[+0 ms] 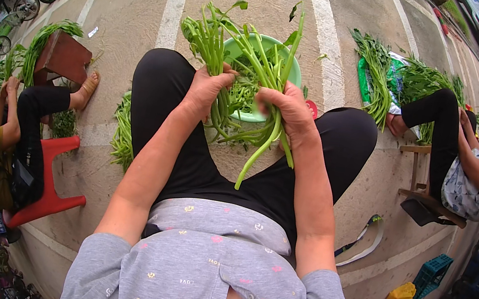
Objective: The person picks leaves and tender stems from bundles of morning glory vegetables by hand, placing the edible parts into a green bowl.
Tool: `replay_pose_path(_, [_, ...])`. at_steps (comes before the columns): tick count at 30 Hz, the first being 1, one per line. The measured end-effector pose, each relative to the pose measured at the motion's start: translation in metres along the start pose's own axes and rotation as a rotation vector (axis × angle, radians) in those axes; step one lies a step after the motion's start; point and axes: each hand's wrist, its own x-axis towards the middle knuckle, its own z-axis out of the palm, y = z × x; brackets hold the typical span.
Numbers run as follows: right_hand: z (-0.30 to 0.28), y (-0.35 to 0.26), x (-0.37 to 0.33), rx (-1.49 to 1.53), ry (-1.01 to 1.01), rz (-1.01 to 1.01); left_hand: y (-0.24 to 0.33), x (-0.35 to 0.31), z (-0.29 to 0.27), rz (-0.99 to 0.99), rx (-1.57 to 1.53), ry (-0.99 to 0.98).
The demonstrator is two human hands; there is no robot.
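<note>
My left hand is closed round a bunch of leafy green stems, whose cut ends hang below the fist. A few longer green stems are gripped in my right hand, its thumb pressed across them; their lower ends droop toward my lap. Both hands are held apart between my knees, over the near side of a light green basin. Loose leafy greens lie in the basin, partly hidden by the stems and hands.
More greens lie beside my left leg. At left a person sits on a red stool near a brown box draped with greens. At right another sits beside greens on a sack. A strap, yellow container and teal crate lie lower right.
</note>
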Motion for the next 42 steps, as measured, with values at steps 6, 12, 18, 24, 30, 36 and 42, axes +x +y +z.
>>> replay_pose_path(6, [0.003,-0.005,-0.004,-0.005,0.016,-0.017,-0.006,0.008,-0.009,-0.028,-0.126,0.099])
replay_pose_path(12, [-0.008,-0.005,0.001,0.073,0.033,-0.066,-0.009,0.008,-0.009,0.013,-0.122,0.147])
replay_pose_path(18, [-0.006,-0.003,0.004,0.010,0.108,-0.077,0.001,0.002,-0.005,-0.136,-0.077,0.020])
replay_pose_path(24, [0.004,-0.004,-0.001,-0.032,0.008,-0.091,0.005,-0.001,0.000,-0.394,-0.184,-0.282])
replay_pose_path(30, [0.006,0.003,-0.003,-0.228,-0.096,-0.034,0.006,-0.003,-0.001,-0.219,-0.209,-0.265])
replay_pose_path(36, [-0.001,0.009,0.005,-0.328,-0.142,0.102,0.004,0.001,-0.005,-0.183,-0.212,-0.326])
replay_pose_path(42, [0.002,0.013,0.008,-0.272,0.182,-0.060,-0.002,0.003,-0.005,-0.227,-0.235,-0.126])
